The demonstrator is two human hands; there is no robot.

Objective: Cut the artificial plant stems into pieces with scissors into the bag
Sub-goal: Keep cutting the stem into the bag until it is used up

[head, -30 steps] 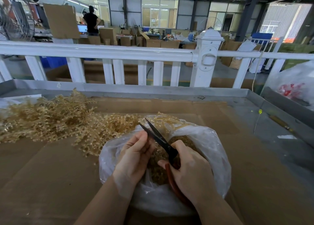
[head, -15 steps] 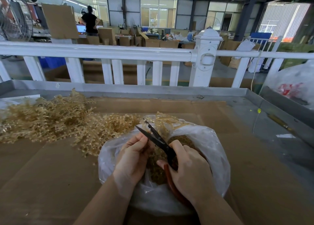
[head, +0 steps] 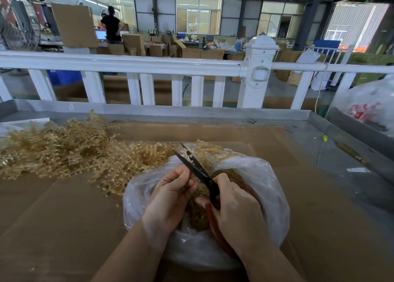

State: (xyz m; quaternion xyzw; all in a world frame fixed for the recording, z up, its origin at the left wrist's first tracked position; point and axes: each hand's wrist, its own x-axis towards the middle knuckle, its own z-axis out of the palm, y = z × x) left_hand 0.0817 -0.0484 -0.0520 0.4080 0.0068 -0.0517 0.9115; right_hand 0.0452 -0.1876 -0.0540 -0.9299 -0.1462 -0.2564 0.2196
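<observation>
Head view shows the left hand (head: 170, 193) pinching a thin stem piece over the open bag (head: 266, 188), the right hand (head: 236, 211) gripping the scissors (head: 197, 171) with blades parted. More artificial plant stems (head: 64, 147) are heaped on the bench (head: 53, 217) just beside the bag. They look light, springy and tangle-prone; better to pinch each close to the cut.

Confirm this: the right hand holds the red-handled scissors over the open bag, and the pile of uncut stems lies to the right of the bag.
Wrong side. In the head view the pile of uncut stems lies left of the bag. The right hand does hold the red-handled scissors over it.
</observation>
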